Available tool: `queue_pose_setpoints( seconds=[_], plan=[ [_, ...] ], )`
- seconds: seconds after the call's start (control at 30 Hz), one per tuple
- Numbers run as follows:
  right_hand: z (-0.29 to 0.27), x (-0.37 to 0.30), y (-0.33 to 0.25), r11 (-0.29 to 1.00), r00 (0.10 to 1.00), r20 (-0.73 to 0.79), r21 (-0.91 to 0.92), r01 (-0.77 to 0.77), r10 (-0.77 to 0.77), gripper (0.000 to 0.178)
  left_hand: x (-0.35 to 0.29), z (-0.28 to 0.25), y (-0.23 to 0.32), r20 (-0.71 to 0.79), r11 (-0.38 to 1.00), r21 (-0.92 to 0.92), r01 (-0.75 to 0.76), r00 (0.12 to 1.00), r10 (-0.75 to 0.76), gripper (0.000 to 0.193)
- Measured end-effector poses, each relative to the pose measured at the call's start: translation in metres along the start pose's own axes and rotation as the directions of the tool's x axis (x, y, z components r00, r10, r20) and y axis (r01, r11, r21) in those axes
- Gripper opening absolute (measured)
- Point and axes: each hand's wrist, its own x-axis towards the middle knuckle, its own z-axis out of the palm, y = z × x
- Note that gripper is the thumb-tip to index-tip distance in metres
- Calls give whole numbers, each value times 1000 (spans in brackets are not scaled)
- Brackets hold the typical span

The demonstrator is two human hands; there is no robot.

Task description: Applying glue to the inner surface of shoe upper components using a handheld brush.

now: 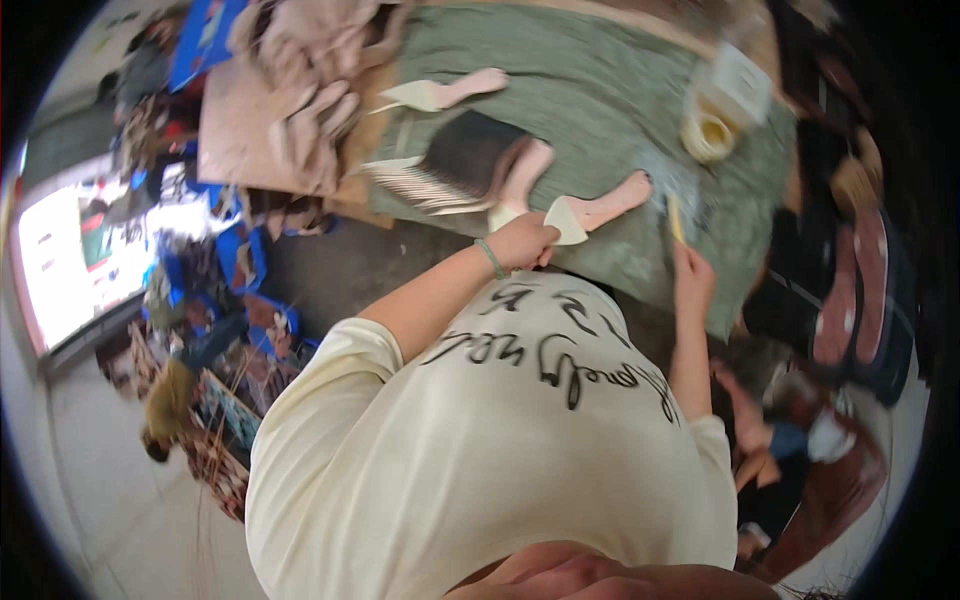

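My left hand (525, 241), a green bracelet at its wrist, pinches the white pointed end of a shoe insole (614, 205). The insole's pink end points to the right, over the green cloth. In my right hand (692, 277) is a thin yellow brush (675, 218), its tip blurred near a pale, wet-looking smear on the cloth. Just beyond my left hand lies another pink and white insole (527, 174). It rests against a fanned stack of insoles (470, 150), dark on top with pale pointed edges. Farther back is a single insole (450, 92).
Green cloth (600, 85) covers much of the table. At its right stand an open jar (708, 138) with yellowish contents and a white container (738, 85). Beige pieces (315, 130) pile up on the left. Dark and pink shoe parts (855, 280) sit at the right.
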Motion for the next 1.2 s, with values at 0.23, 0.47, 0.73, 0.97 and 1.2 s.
queue_pose_setpoints(
  seconds=[0.23, 0.47, 0.73, 0.97, 1.2],
  plan=[
    [0, -18, 14, 986, 994, -107, 157, 50, -33, 33, -106, -188, -70, -390, 422, 906, 2, 389, 835, 23],
    [14, -25, -24, 964, 977, -200, 237, 117, -70, 30, -94, -310, -97, -752, 436, 637, 636, 385, 535, 45],
    [17, -41, -63, 990, 985, -131, 69, 120, -110, 31, -54, -322, -121, -729, 415, 669, 617, 436, 527, 53],
    [19, -53, -70, 990, 981, -176, 92, 102, -85, 31, -135, -378, -110, -726, 434, 593, 678, 219, 652, 33],
    [28, -47, -87, 987, 973, -171, 15, 162, -157, 29, -112, -486, -165, -879, 660, 349, 666, -13, 477, 23]
  ],
)
